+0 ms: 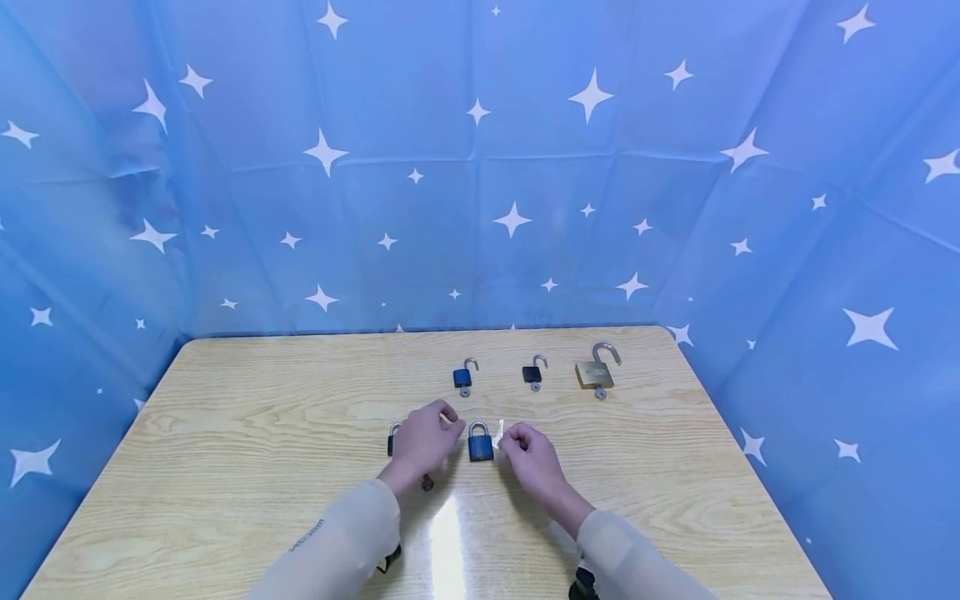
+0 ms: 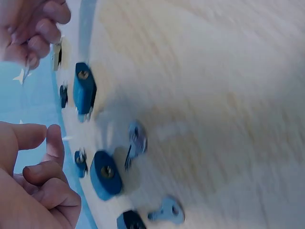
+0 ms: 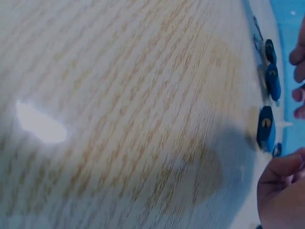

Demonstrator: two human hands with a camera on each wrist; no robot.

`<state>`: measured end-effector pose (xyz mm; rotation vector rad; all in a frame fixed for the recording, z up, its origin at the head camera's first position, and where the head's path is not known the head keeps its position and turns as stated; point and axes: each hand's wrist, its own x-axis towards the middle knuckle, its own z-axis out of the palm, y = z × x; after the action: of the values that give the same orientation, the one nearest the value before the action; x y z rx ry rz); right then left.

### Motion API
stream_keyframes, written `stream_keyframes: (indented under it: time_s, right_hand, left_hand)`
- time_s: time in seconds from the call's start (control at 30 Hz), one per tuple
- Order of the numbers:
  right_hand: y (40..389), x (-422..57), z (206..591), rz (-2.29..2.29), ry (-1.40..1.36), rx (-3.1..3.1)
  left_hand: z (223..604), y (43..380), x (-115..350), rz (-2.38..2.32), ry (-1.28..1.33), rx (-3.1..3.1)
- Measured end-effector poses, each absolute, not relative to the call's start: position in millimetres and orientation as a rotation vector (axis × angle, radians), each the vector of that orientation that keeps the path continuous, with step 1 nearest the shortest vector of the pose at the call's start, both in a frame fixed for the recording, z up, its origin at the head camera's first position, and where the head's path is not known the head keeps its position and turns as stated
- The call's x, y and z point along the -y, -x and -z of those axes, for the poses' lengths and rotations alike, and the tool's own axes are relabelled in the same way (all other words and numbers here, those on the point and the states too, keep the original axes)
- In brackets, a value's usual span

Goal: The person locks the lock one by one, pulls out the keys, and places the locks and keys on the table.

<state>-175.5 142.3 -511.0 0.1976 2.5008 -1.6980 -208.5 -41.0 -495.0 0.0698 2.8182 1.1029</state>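
My right hand (image 1: 534, 460) pinches a small, thin, shiny piece (image 1: 500, 428), just right of a blue padlock (image 1: 481, 447) with its shackle down. Its exact kind is too blurred to tell. On the padlock's left, my left hand (image 1: 427, 437) hovers with loosely bent fingers; thumb and forefinger come close together, and nothing shows between them. Partly behind that hand is a dark padlock (image 1: 391, 443). In the left wrist view, another blue padlock (image 2: 106, 175) stands beside a silver key (image 2: 137, 140), and a second key (image 2: 167, 212) lies near the dark padlock.
Along the back stand three padlocks with raised shackles and keys inserted: a small blue one (image 1: 462, 378), a small black one (image 1: 532, 374) and a larger brass one (image 1: 595, 374). The wooden table (image 1: 225, 417) meets a blue starry curtain (image 1: 420, 250).
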Motion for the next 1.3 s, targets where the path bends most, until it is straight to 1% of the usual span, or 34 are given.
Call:
stream_keyframes:
  time_s: [0.37, 0.83, 1.3]
  right_hand:
    - [171, -138, 510, 1.539, -0.053, -2.61]
    - [161, -130, 511, 1.22, 0.113, -2.659]
    - [158, -127, 509, 0.974, 0.081, -2.667]
  left_hand:
    - [477, 210, 69, -1.175, -0.03, -2.823]
    - [481, 211, 92, -1.19, 0.059, -2.812]
    - [485, 208, 96, -1.154, 0.083, -2.814]
